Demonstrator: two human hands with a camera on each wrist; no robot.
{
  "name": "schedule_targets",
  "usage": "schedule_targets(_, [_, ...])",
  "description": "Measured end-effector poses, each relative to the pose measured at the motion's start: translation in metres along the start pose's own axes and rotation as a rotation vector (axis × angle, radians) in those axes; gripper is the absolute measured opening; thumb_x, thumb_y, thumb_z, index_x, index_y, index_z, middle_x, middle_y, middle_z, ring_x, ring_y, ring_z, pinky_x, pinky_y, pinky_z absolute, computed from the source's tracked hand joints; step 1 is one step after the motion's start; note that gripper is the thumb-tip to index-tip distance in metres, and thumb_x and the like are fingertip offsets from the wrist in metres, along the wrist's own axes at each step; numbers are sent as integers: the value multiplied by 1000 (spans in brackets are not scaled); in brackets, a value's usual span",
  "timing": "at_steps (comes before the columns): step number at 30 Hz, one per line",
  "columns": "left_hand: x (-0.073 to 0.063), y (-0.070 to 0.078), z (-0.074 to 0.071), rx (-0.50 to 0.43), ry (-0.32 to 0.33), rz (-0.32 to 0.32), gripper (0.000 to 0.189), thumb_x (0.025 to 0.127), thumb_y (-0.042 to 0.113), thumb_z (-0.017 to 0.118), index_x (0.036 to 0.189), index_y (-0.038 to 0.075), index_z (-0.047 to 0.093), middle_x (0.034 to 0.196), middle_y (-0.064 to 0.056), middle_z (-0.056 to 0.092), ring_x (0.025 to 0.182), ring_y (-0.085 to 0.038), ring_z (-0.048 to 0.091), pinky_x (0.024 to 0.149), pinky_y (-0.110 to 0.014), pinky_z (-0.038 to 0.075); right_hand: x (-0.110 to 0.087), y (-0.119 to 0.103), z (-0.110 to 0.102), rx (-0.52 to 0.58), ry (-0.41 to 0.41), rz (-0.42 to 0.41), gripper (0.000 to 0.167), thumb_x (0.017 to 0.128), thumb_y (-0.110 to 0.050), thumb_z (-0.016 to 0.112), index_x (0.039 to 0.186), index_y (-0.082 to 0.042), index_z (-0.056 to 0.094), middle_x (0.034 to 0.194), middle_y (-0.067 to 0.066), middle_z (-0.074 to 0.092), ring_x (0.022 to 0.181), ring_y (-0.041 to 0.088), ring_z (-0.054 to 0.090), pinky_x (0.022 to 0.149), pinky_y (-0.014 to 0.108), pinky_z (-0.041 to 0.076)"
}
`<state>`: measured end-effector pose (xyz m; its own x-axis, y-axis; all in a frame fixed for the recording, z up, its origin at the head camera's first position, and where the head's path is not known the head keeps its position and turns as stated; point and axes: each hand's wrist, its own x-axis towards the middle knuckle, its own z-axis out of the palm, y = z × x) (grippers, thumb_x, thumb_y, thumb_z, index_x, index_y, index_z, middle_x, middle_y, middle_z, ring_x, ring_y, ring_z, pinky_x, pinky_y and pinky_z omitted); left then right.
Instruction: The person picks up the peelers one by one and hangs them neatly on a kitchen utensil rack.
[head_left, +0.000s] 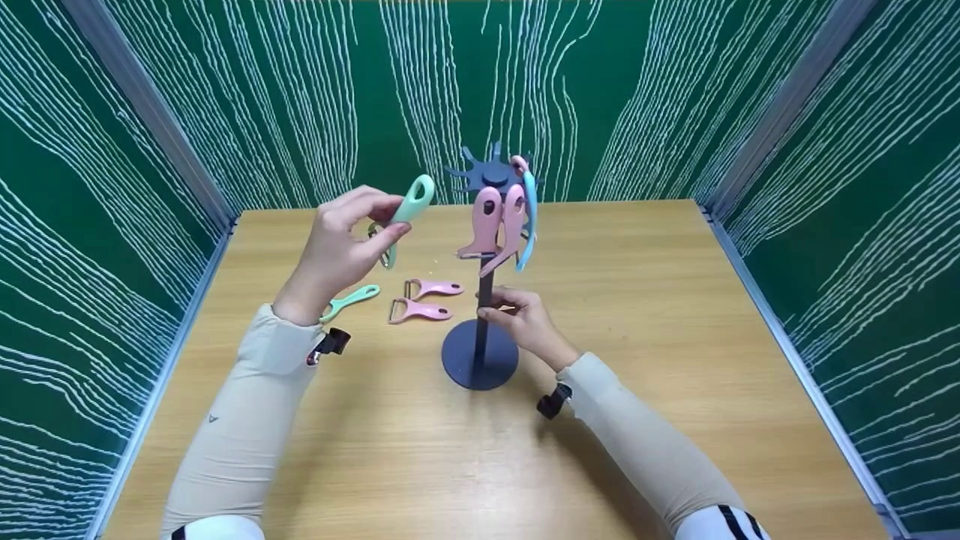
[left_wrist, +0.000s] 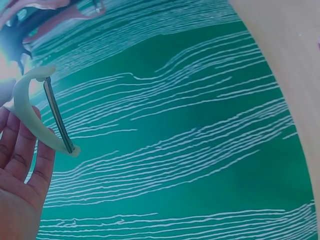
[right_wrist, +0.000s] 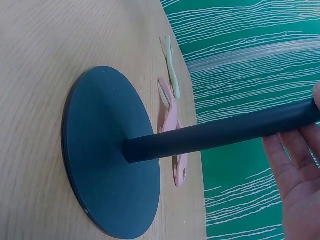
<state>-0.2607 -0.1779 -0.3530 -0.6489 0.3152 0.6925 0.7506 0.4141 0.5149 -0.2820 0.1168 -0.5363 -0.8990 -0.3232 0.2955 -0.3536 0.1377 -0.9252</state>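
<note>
My left hand [head_left: 334, 240] pinches a mint-green Y-shaped peeler [head_left: 415, 202] by its handle, holed end up, left of a dark rack's spoked top [head_left: 480, 176]. In the left wrist view the peeler's curved head [left_wrist: 25, 102] and metal blade [left_wrist: 59, 117] show beside the fingers. My right hand [head_left: 529, 322] grips the rack's upright pole [right_wrist: 215, 131] above its round base [right_wrist: 107, 165]. From the hooks at the front and right hang pink peelers [head_left: 487, 214] and a blue peeler [head_left: 531, 217].
On the wooden table [head_left: 637, 315], left of the rack, lie two pink peelers [head_left: 427, 311] and another green peeler [head_left: 352, 299]. Green walls [head_left: 300, 90] with white wavy lines enclose the back and sides, with metal posts [head_left: 787, 105] at the corners.
</note>
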Motion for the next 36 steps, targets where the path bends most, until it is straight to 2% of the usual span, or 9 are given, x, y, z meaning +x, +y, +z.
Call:
schedule_targets(7, [6, 11, 1, -44, 15, 22, 25, 96, 6, 83, 119, -2, 79, 109, -14, 78, 95, -20, 72, 90, -24, 61, 1, 0, -1, 0, -4, -3, 20, 98, 1, 76, 117, 7, 78, 102, 20, 77, 91, 9, 70, 82, 22, 62])
schedule_targets(14, [7, 19, 8, -104, 13, -12, 27, 95, 10, 85, 120, 1, 79, 110, -11, 78, 97, -14, 71, 90, -29, 62, 0, 0, -1, 3, -5, -6, 21, 97, 3, 75, 118, 6, 79, 102, 18, 77, 91, 11, 71, 82, 24, 63])
schedule_targets(18, [9, 21, 12, -130, 12, -34, 26, 96, 11, 84, 121, 2, 79, 110, -10, 79, 96, -13, 71, 89, -31, 62, 0, -2, -1, -4, -6, 1, 22, 97, 2, 76, 119, 5, 79, 104, 19, 77, 92, 12, 71, 82, 24, 63])
schedule_targets(25, [10, 21, 20, -174, 13, -69, 28, 96, 12, 85, 121, 2, 80, 108, -10, 78, 95, -14, 71, 88, -25, 61, 0, 0, -1, -8, 1, -9, 22, 97, 3, 76, 119, 6, 79, 103, 20, 77, 90, 11, 70, 82, 23, 63])
schedule_targets(36, [9, 21, 35, -241, 5, -103, 26, 94, 9, 86, 117, 0, 81, 104, -12, 79, 87, -14, 71, 83, -25, 61, 0, 0, 0, -3, 8, -21, 22, 97, 4, 77, 118, 7, 79, 101, 19, 78, 89, 9, 71, 81, 23, 63])
